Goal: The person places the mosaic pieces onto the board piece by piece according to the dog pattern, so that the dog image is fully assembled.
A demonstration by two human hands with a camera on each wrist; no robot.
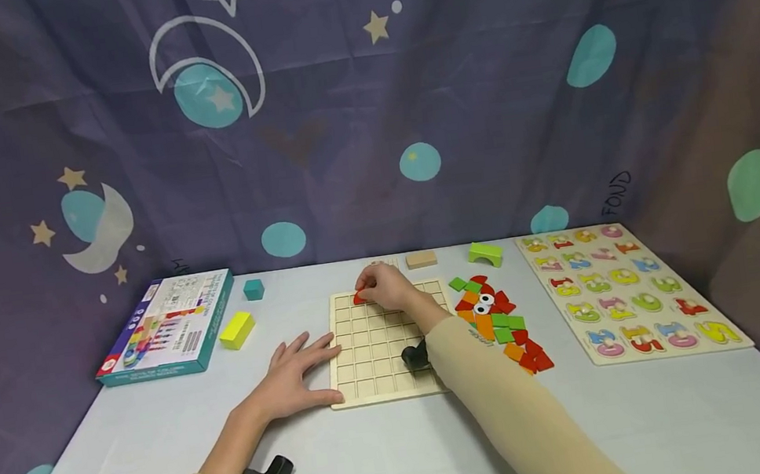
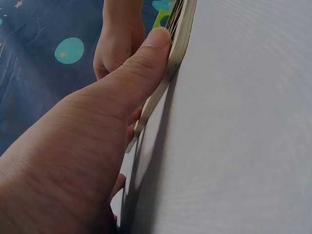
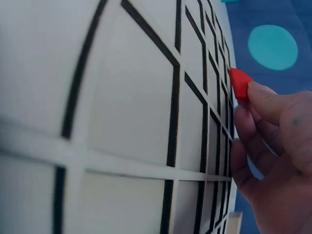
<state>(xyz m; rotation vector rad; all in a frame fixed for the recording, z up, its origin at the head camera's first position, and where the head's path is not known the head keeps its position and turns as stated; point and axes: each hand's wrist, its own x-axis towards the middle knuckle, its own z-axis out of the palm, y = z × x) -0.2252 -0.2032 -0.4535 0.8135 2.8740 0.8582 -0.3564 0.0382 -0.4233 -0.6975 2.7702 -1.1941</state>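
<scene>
A pale wooden grid board [image 1: 374,360] with square cells lies on the table. My left hand [image 1: 289,381] rests along its left side with fingers spread; in the left wrist view the thumb [image 2: 146,61] presses on the board's edge. Over the far left part of the grid, my right hand [image 1: 386,287] pinches a small red tile [image 3: 240,85] with one curved side. In the right wrist view the thumb and fingertips hold it close to the far cells, other fingers loosely curled below. Right of the board lies a loose group of red, orange and green tiles [image 1: 500,321], two with eyes.
At left are a boxed toy set [image 1: 173,325], a yellow block [image 1: 237,330] and a teal cube [image 1: 254,290]. Behind the board lies a wooden block [image 1: 421,259], with a green arch block [image 1: 485,254] farther right. A number puzzle board [image 1: 632,293] occupies the right side.
</scene>
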